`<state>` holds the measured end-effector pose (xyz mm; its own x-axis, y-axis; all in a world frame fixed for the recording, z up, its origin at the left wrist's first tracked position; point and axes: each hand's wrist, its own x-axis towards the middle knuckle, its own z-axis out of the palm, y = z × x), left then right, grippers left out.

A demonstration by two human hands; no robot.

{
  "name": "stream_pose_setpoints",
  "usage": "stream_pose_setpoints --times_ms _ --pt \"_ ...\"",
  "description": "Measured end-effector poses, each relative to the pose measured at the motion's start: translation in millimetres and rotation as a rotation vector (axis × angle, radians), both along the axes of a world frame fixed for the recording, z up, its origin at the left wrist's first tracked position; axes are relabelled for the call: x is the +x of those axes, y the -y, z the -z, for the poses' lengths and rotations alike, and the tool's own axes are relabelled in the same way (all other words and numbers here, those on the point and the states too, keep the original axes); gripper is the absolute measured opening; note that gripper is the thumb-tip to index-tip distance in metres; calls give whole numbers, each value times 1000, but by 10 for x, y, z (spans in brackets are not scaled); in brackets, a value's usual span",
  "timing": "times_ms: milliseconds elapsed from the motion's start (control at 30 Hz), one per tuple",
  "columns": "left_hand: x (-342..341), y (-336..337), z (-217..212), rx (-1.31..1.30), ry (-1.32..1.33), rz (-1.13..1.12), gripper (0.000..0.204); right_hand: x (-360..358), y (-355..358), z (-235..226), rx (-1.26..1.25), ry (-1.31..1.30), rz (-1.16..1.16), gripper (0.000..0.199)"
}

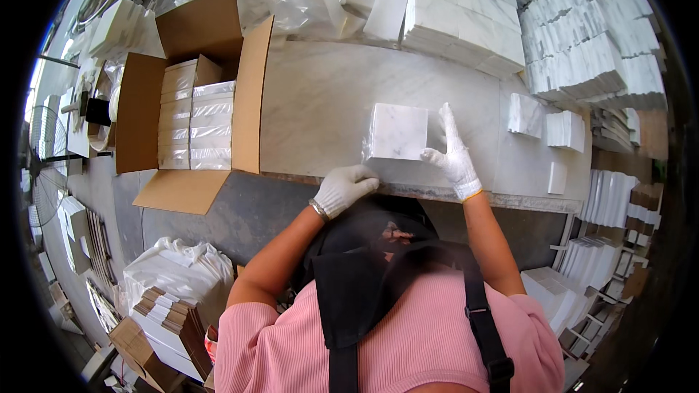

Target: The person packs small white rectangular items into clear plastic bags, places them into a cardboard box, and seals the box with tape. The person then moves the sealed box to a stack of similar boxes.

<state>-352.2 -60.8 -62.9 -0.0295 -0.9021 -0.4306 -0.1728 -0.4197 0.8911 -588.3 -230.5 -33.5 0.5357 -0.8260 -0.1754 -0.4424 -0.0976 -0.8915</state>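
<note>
Got a gloved left hand point(346, 189) loosely curled at the table point(313, 116) edge, can't tell if holding anything. Next, on the tabletop between hands, see a white marble-look block point(399, 132): probably heavy, stiff, slick, chip-prone, best held low by opposite sides; lies roughly square to the edge, no clear long axis. Rightmost, find a gloved right hand point(455, 156) spread open, thumb at the block's near corner, not clamped.

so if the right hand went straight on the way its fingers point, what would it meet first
Likely the big white stack at the far side of the table: the right hand points that way, though its height is unclear.
</note>
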Motion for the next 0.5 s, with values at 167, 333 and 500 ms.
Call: stream_pose_setpoints --times_ms 167,333,500 --pt "-7 -11 -100 63 4 83 33 -20 -493 77 58 -249 117 117" --pt "29 -183 -112 114 -30 119 38 -113 -586 -94 549 -159 139 79" --pt "95 -149 -444 293 -383 62 34 -335 -775 -78 957 196 151 31"
